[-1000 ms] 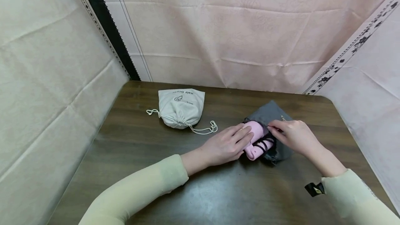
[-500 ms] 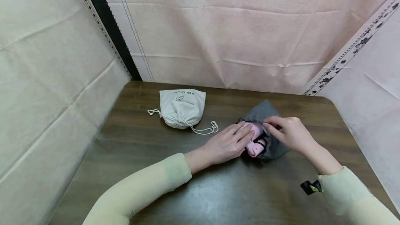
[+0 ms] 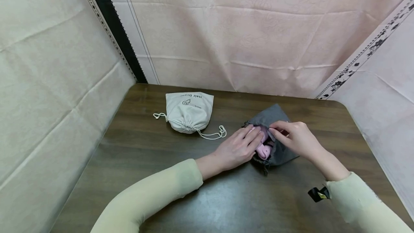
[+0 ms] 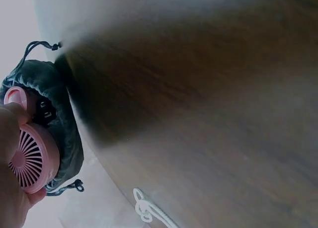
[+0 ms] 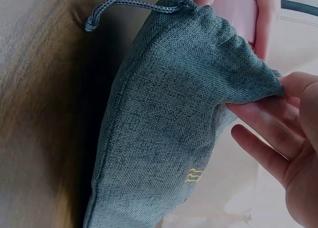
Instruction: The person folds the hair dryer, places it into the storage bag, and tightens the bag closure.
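Observation:
A pink folded hair dryer sits in the mouth of a dark grey drawstring bag, right of the table's middle. My left hand grips the dryer's outer end, fingers laid over its body. In the left wrist view its round slotted vent and folded handle poke out of the bag, with black cord beside them. My right hand pinches the bag's rim between thumb and fingers, as the right wrist view shows too. The dryer's far part is hidden inside the cloth.
A white drawstring pouch printed "Hair Dryer" lies at the back left, its cords spread on the brown wooden table. Pale cloth hangings enclose the table's back and sides. A small black strap hangs at the right sleeve.
The bag's mouth has moved left over the dryer, hiding its cord and more of its body. My right hand has shifted left with the rim; my left hand stays on the dryer.

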`<state>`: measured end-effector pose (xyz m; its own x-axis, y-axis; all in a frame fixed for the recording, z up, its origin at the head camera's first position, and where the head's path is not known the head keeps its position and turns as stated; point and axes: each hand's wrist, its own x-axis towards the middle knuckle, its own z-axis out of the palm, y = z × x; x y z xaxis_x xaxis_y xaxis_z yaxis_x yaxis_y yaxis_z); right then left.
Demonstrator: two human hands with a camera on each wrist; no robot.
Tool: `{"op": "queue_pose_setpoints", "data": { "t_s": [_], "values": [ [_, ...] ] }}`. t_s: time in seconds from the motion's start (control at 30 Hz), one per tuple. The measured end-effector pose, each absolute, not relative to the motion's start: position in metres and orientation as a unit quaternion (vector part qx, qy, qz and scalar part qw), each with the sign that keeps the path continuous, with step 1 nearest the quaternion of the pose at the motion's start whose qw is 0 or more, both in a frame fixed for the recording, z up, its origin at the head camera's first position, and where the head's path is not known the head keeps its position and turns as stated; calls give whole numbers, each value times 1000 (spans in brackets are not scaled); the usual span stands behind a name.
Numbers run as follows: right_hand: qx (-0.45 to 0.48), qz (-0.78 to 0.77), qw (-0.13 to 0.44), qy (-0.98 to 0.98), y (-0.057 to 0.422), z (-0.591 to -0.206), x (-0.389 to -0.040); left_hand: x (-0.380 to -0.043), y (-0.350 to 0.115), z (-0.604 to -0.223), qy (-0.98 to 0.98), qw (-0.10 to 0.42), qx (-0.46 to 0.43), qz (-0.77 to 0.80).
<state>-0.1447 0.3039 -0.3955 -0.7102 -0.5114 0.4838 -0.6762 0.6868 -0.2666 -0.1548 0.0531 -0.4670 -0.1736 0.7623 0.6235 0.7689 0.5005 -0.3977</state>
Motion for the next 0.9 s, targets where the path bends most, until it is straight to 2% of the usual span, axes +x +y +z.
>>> {"op": "queue_pose_setpoints", "data": {
  "t_s": [0.3,0.73,0.9],
  "values": [
    [328,230,167,-901,302,-404,-147,-155,58,-477,-776,382,-502,0],
    [326,228,156,-904,299,-414,-149,-154,40,-479,-829,245,-502,19],
    [320,233,149,-906,301,-414,-151,-150,34,-476,-861,203,-465,-28]
  ]
}}
